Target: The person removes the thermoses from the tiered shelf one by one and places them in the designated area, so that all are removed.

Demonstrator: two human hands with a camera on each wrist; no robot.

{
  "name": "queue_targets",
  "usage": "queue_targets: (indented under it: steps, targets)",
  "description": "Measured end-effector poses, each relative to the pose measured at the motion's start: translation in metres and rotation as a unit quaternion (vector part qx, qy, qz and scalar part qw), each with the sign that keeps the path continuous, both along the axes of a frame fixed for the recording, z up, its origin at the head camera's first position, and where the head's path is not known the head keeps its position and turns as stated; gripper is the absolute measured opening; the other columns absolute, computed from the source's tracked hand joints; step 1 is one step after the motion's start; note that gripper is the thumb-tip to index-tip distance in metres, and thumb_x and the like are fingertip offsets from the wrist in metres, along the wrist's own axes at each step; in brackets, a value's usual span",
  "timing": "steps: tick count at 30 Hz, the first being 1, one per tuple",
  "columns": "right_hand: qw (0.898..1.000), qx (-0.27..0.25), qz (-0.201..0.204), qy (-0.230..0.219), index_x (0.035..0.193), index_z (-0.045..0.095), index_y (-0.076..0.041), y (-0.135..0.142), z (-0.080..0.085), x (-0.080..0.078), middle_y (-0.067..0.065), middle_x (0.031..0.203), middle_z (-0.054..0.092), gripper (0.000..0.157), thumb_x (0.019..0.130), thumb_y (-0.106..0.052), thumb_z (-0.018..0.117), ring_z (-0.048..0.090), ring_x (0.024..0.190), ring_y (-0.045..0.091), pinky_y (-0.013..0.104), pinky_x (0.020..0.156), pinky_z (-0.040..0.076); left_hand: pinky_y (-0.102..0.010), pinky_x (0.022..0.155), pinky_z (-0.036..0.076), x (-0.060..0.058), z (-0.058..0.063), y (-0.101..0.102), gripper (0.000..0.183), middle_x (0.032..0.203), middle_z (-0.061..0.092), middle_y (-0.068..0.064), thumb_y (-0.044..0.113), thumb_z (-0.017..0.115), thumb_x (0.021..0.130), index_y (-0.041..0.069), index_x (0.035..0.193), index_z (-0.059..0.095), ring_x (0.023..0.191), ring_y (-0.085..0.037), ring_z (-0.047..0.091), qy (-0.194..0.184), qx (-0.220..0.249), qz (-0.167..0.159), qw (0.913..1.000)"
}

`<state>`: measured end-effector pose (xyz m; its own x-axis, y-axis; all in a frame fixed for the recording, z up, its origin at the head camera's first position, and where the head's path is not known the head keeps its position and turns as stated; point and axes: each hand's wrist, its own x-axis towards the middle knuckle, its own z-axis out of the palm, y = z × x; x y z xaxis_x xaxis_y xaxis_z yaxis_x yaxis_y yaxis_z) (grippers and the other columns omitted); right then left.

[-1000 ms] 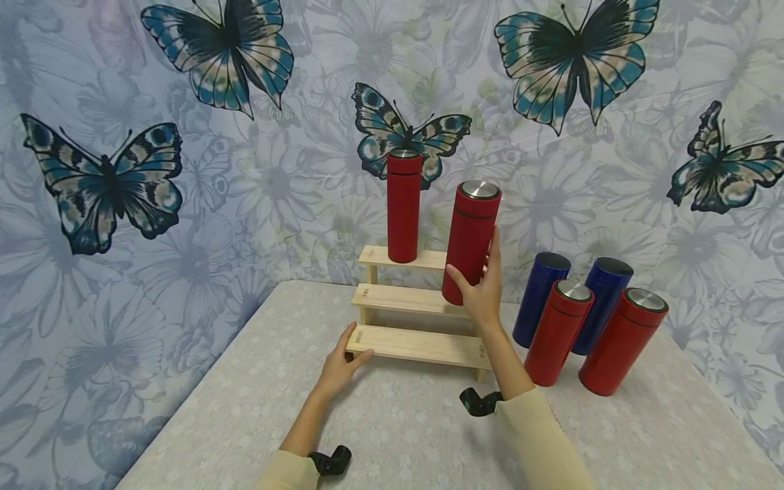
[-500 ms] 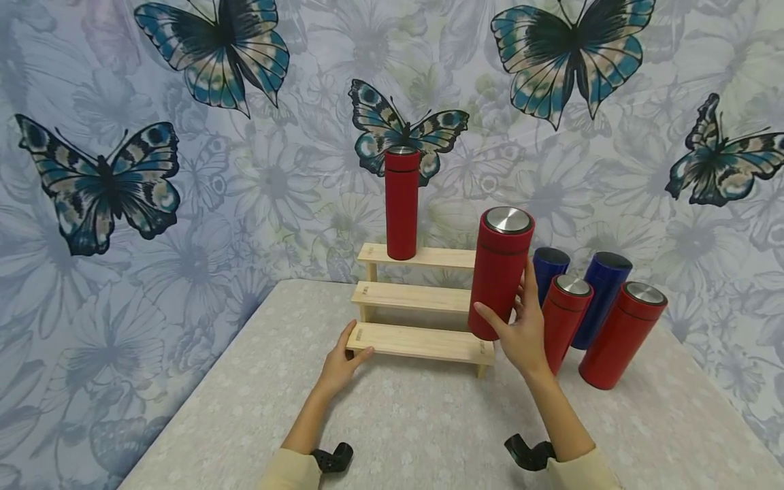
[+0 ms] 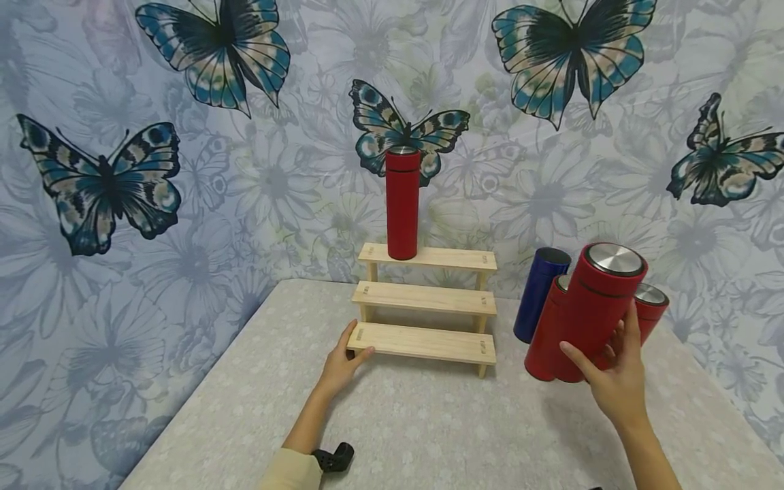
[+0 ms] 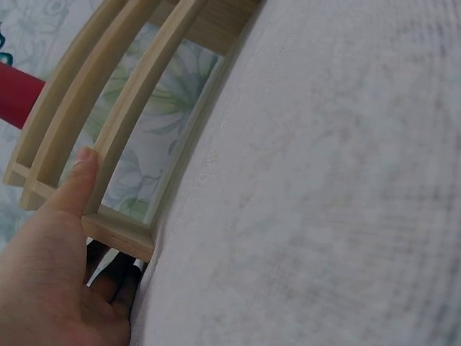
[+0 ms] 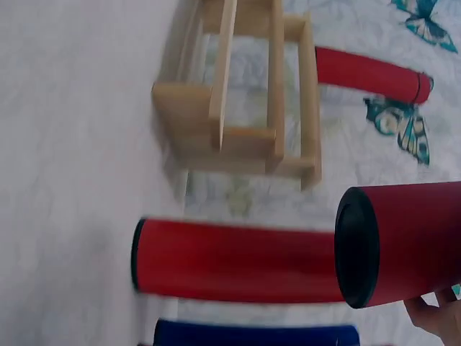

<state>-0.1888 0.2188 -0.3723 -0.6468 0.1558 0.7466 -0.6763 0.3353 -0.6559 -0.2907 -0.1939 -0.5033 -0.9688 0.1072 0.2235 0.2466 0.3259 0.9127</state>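
Observation:
My right hand (image 3: 625, 384) grips a red thermos flask (image 3: 597, 313) with a silver lid, held slightly tilted in front of the other flasks on the right. In the right wrist view the dark base of this held flask (image 5: 414, 245) shows clear of the table. My left hand (image 3: 339, 364) pinches the left end of the lowest step of a three-tier wooden stand (image 3: 425, 344); the left wrist view shows the thumb (image 4: 78, 184) against that step's edge. Another red flask (image 3: 402, 204) stands upright on the top tier, left of its middle.
Behind the held flask stand a blue flask (image 3: 542, 296), a red flask (image 3: 542, 340) and, farther right, another red flask (image 3: 651, 309), partly hidden. The pale patterned tablecloth (image 3: 429, 429) stretches before the stand. A butterfly-print backdrop (image 3: 275, 184) hangs close behind.
My right hand has carried the red thermos flask from in front of the stand's right side rightward and down to the other flasks. The left hand stays at the stand.

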Motion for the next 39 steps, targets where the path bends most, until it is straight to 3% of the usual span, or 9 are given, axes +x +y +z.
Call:
queue_targets:
  steps: [3,7,11,20,27,34,39]
  targets:
    - [0.999,-0.016,-0.021,-0.029,0.149,0.012,-0.019,0.024,-0.007,0.001,0.013,0.13,0.042,0.113,0.063,0.029,0.065,0.047,0.11,0.018,0.014,0.084,0.044,-0.046,0.099,0.036,-0.002,-0.002,0.0,0.083,0.145,0.028,-0.023,0.035,0.064,0.087,0.011,0.148,0.014,0.126,-0.038,0.036,-0.002,-0.002,0.003,1.0]
    - [0.997,-0.028,-0.061,-0.044,0.149,0.013,-0.02,0.046,-0.011,0.007,0.014,0.131,0.042,0.11,0.064,0.028,0.065,0.048,0.11,0.019,0.014,0.082,0.044,-0.046,0.1,0.035,-0.014,-0.021,-0.003,0.088,0.146,0.028,-0.019,0.046,0.065,0.083,0.016,0.149,0.015,0.127,-0.036,0.036,-0.004,0.001,0.012,0.9999]
    - [0.991,-0.017,-0.125,-0.05,0.149,0.016,-0.022,0.061,-0.017,0.014,0.01,0.129,0.045,0.11,0.064,0.027,0.067,0.05,0.106,0.016,0.01,0.08,0.044,-0.046,0.099,0.036,-0.013,-0.022,-0.003,0.088,0.146,0.028,-0.019,0.045,0.065,0.083,0.017,0.149,0.014,0.127,-0.036,0.037,-0.009,0.001,0.014,0.9999]
    - [0.975,-0.033,-0.199,-0.097,0.148,0.016,-0.026,0.082,-0.041,0.018,0.002,0.127,0.045,0.111,0.064,0.022,0.07,0.05,0.102,0.011,0.006,0.074,0.043,-0.047,0.099,0.036,-0.015,-0.023,-0.004,0.088,0.146,0.026,-0.02,0.047,0.065,0.083,0.019,0.149,0.013,0.126,-0.038,0.037,-0.013,-0.007,0.017,0.9997]
    - [0.967,-0.11,-0.191,-0.129,0.144,0.019,-0.022,0.093,-0.059,0.016,0.001,0.121,0.045,0.103,0.066,0.022,0.07,0.053,0.095,0.007,0.006,0.071,0.044,-0.046,0.098,0.037,-0.015,-0.02,-0.003,0.086,0.146,0.026,-0.02,0.046,0.064,0.084,0.021,0.149,0.013,0.126,-0.037,0.038,-0.011,-0.002,0.014,0.9998]
    - [0.964,-0.078,-0.209,-0.145,0.144,0.015,-0.026,0.109,-0.083,0.01,0.0,0.122,0.042,0.103,0.069,0.013,0.073,0.052,0.096,0.004,0.004,0.068,0.043,-0.045,0.097,0.039,-0.015,-0.02,-0.001,0.087,0.146,0.027,-0.02,0.046,0.065,0.083,0.021,0.149,0.014,0.125,-0.037,0.039,-0.008,-0.004,0.013,0.9999]
    - [0.967,-0.123,-0.166,-0.152,0.144,0.015,-0.026,0.118,-0.096,0.01,0.0,0.121,0.04,0.103,0.069,0.014,0.073,0.051,0.098,0.005,0.005,0.068,0.044,-0.045,0.097,0.039,-0.015,-0.021,-0.001,0.088,0.146,0.029,-0.018,0.047,0.066,0.082,0.021,0.149,0.015,0.125,-0.036,0.04,-0.011,-0.005,0.021,0.9997]
